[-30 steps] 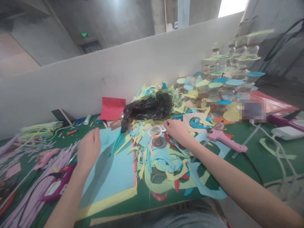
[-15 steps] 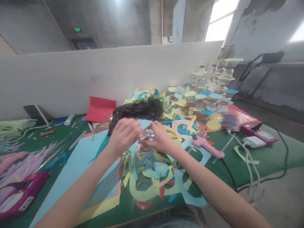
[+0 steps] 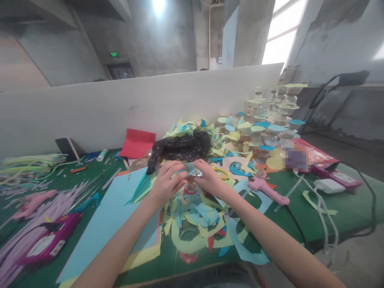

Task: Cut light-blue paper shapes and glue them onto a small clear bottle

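Note:
My left hand (image 3: 168,183) is closed on the left side of a small light blue paper piece (image 3: 189,168). On the opposite side, my right hand (image 3: 209,179) grips the paper together with a clear plastic piece (image 3: 198,174) just under it. Fingers hide most of the plastic, so its full shape cannot be made out. Below the hands are a red-rimmed clear item (image 3: 191,189) and a heap of blue and yellow-green paper scraps (image 3: 204,216). Beside my left forearm lies a stack of light blue paper sheets (image 3: 120,224).
Pink glue guns (image 3: 267,190) lie on both sides, the right one with a cable. A black plastic bag (image 3: 183,147) sits ahead. Clear plastic pieces topped with paper discs (image 3: 277,128) stand at back right. Purple glue sticks (image 3: 57,208) cover the left.
The blue paper, tilted up between my hands before, now looks flatter, with my left fingers lower around it. My view has shifted, so the whole scene sits lower and further right.

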The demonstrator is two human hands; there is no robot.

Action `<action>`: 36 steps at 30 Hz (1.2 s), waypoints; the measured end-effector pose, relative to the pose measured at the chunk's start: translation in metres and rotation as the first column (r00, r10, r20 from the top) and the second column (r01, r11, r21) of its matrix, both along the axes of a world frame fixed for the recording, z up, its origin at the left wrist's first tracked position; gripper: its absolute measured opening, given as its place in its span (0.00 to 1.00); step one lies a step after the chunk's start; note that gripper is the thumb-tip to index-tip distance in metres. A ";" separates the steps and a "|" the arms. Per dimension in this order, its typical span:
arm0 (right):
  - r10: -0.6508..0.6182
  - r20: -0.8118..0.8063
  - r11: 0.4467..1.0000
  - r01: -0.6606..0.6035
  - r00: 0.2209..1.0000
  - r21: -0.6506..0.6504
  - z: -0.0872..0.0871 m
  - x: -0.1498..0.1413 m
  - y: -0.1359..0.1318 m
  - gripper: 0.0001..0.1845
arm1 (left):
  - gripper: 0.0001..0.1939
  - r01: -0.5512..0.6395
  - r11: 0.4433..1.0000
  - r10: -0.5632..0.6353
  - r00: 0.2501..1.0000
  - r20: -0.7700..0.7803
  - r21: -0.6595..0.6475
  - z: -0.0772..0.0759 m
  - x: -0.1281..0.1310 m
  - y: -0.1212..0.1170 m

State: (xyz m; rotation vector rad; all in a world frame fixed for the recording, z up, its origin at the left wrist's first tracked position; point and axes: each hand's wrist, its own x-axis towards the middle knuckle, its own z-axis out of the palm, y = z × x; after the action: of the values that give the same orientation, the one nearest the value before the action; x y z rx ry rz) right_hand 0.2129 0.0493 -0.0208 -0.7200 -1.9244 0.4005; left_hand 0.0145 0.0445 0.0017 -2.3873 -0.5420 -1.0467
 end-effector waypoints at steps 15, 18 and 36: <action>0.026 -0.274 0.923 -0.128 0.961 -0.363 0.010 0.003 -0.008 0.14 | 0.15 0.371 0.490 0.491 0.631 0.601 -0.789 -0.016 0.026 -0.007; 0.057 -0.250 0.933 -0.140 0.967 -0.332 0.010 0.000 -0.009 0.11 | 0.16 0.441 0.491 0.448 0.612 0.652 -0.751 -0.016 0.024 -0.006; -0.194 0.151 0.926 0.130 0.969 0.354 0.005 0.007 -0.008 0.10 | 0.14 0.213 0.668 0.509 0.569 0.646 -0.714 -0.014 0.015 -0.010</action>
State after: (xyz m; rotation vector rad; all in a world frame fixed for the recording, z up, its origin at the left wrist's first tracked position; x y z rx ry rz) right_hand 0.2199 0.0418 -0.0155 -0.6962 -2.0188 -0.1094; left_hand 0.0298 0.0342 -0.0125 -2.1618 -1.8164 -2.1825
